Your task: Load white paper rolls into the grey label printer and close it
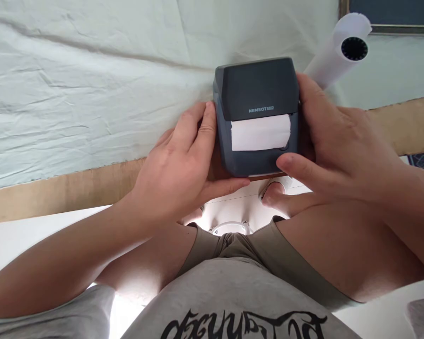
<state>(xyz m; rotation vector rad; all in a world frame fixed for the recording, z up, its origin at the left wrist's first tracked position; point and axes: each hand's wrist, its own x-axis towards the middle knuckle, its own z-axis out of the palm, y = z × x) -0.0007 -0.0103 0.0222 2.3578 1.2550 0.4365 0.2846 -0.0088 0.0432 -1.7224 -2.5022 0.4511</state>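
A dark blue-grey label printer (256, 89) marked NIIMBOT sits at the table's front edge, its lid down. From its front slot hangs a strip of white paper (259, 133), with uneven ends. My left hand (183, 155) is closed against the printer's left side, its thumb reaching under the front lower edge. Against the right side rests my right hand (339, 127), fingers along the wall and thumb near the lower front corner, by a round button. The printer hides some of my right fingertips.
Behind my right hand lies a white paper roll (325, 66) with a dark hollow core. A pale wrinkled cloth (92, 94) covers the table, leaving a wooden front edge (63, 190) bare. A dark framed panel (406, 14) is at the far right. My legs are below.
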